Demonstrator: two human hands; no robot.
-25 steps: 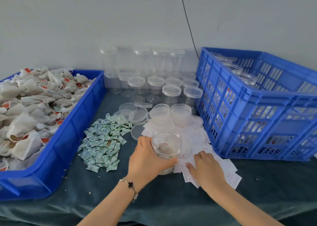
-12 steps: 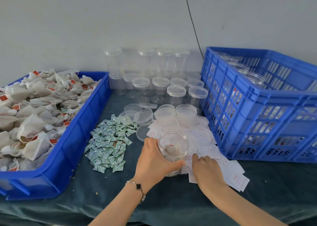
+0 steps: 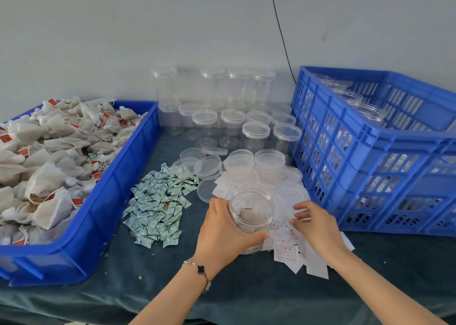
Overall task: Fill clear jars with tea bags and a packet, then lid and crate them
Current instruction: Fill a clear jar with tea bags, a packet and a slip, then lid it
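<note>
Two bare forearms in from below, no sleeves showing. On the left wrist, a thin silver-toned chain bracelet (image 3: pixel 197 270) with a dark four-leaf clover charm. Left hand (image 3: pixel 222 233) ringless; right hand (image 3: pixel 318 228) unadorned too, wrist bare.

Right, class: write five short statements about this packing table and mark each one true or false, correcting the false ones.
1. The left hand grips an open jar with tea bags inside. True.
2. That jar already has its lid on. False: its mouth is open, and loose lids lie beyond it.
3. The right hand is over the white paper slips. True.
4. The green-and-white packets are piled inside the tall crate. False: they lie on the dark table cover, beside the shallow tray.
5. The shallow tray is full of empty jars. False: it holds tea bags.
</note>
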